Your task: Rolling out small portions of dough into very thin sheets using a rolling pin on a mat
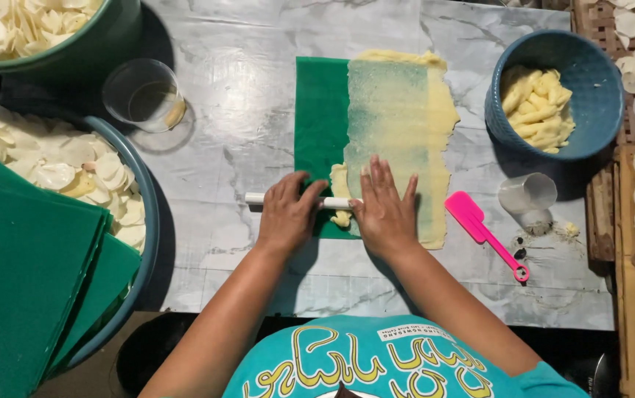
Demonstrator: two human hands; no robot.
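From my feed: dough sheet (pixel 398 133) is already rolled thin over the green mat (pixel 319 118), thin enough that the green shows through most of it. Only the right strip and the far edge look thicker and opaque yellow. I'd judge the flattening mostly done; what's left is the near edge, where a small lump of dough (pixel 341 218) sits beside the pin.

White rolling pin (pixel 288 199) lies at the sheet's near end, roughly 6 o'clock of the mat. Its long axis runs 9 to 3 o'clock, crosswise to the sheet, whose long axis runs 12 to 6. Only the pin's left end and a short middle stretch show.

Left hand (pixel 286 214): fingers curled down onto the pin, pressing rather than gripping round. Right hand (pixel 385 210): flat, fingers spread, palm down over the pin's right end and the dough.

Around: blue bowl (pixel 597 81) of dough sticks at 2 o'clock, pink spatula (pixel 479 225) at 4, clear cup (pixel 143 94) at 10.
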